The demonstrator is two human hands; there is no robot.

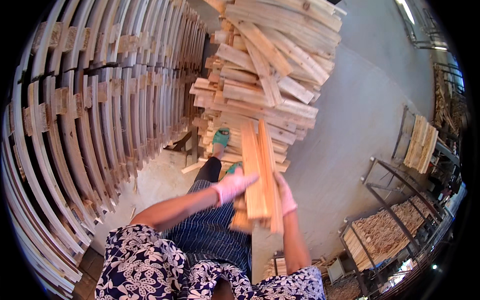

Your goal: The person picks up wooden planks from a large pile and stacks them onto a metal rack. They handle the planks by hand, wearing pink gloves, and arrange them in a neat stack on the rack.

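Two light wooden boards (256, 195) stand out before my body, side by side and lengthwise away from me. On their left side lies my left hand (234, 187) in a pale pink glove, its fingers closed on the near board. My right hand (285, 196), gloved alike and slightly blurred, grips the outer edge of the right board. Its fingertips are mostly hidden behind the wood. More wood ends (241, 221) show below the boards, partly covered by them. Beyond the boards rises a loose pile of planks (270, 110).
Tall stacks of upright boards (100, 120) line the left side. My feet in green sandals (221, 137) are at the near end of the plank pile. To the right, past grey floor (340, 150), stand a metal rack of wood (385, 232) and a smaller bundle of boards (421, 144).
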